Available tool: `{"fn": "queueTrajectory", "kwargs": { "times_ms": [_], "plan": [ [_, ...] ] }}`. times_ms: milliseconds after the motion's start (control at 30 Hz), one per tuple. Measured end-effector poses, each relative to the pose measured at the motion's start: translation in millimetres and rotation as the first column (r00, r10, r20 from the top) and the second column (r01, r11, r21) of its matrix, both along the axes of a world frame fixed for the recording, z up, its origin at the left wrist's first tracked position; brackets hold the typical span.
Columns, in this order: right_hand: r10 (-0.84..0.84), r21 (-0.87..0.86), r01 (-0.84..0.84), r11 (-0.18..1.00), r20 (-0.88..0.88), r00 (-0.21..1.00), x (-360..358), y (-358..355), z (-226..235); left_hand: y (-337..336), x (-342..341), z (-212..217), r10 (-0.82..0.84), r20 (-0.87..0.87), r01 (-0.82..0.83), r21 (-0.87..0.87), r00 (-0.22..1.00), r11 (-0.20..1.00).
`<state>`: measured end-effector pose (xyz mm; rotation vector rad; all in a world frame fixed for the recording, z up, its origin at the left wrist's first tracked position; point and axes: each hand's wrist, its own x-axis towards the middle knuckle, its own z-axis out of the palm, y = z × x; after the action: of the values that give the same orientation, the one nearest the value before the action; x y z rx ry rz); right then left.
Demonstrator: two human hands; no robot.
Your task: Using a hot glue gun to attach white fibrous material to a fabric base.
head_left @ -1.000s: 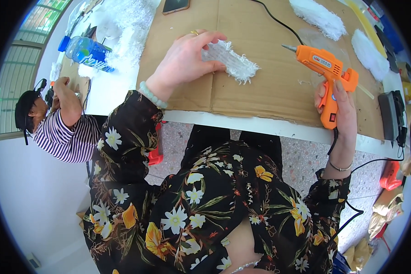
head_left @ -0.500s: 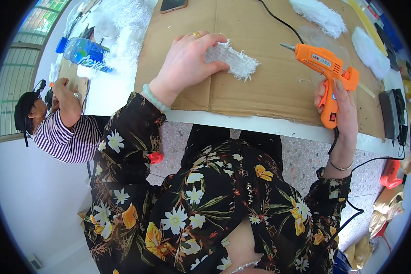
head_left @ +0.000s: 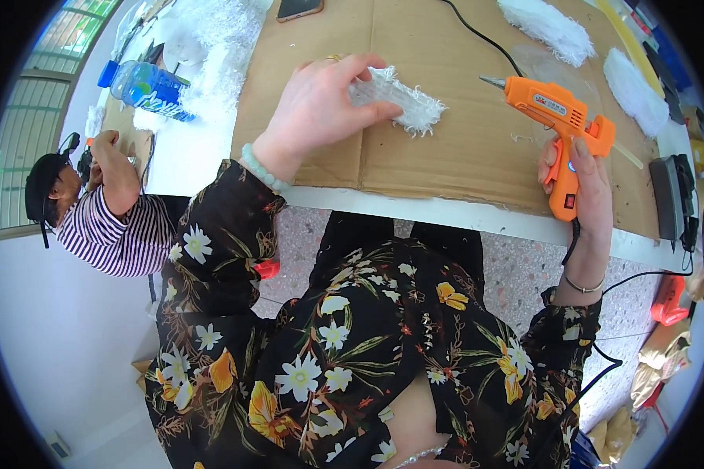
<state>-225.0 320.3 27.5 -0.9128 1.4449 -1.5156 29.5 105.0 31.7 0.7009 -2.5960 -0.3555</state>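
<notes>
A small white fabric piece (head_left: 403, 100) with frayed, fluffy edges lies on the brown cardboard (head_left: 446, 156). My left hand (head_left: 321, 102) bends over its left end, thumb along the near side and fingers curled at the far side, gripping it lightly. The hand covers that end of the piece. In my right hand (head_left: 590, 184) is an orange glue gun (head_left: 551, 109), held by its handle with my fingers at the trigger. Its metal nozzle points left, above the cardboard and apart from the fabric piece.
Two white fluffy pieces (head_left: 547, 30) (head_left: 635, 90) lie at the far right. A blue-capped bottle (head_left: 145, 90) and white fluffy material (head_left: 215, 47) are at the left. A phone (head_left: 299, 8) rests at the back. A black cord (head_left: 481, 35) crosses the cardboard. Another person (head_left: 109, 211) works at the left.
My left thumb has slid slightly right over the fabric piece, and the index finger has shifted a little. The glue gun and my right hand stay in place.
</notes>
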Motion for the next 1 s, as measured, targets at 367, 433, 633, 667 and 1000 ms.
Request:
{"fn": "queueTrajectory", "kwargs": {
  "times_ms": [367,433,633,667,1000],
  "plan": [
    [-0.012,0.016,0.012,1.000,0.009,1.000,5,-2,8,-41,23,14,0.202,-0.361,0.005,0.498,0.911,0.867],
    [-0.009,0.011,0.009,1.000,0.001,1.000,2,1,4,-45,31,21,0.243,-0.434,-0.009,0.475,0.868,0.880],
    [0.003,0.002,-0.003,1.000,0.012,1.000,-1,3,0,-59,51,2,0.303,-0.362,-0.146,0.401,0.882,0.904],
    [0.016,0.005,-0.016,1.000,0.016,1.000,-3,3,-2,-59,52,1,0.305,-0.366,-0.146,0.401,0.879,0.904],
    [0.076,-0.010,-0.076,0.997,0.051,0.996,-10,5,-5,-37,44,-2,0.203,-0.359,-0.215,0.007,0.911,0.977]
  ]
}}
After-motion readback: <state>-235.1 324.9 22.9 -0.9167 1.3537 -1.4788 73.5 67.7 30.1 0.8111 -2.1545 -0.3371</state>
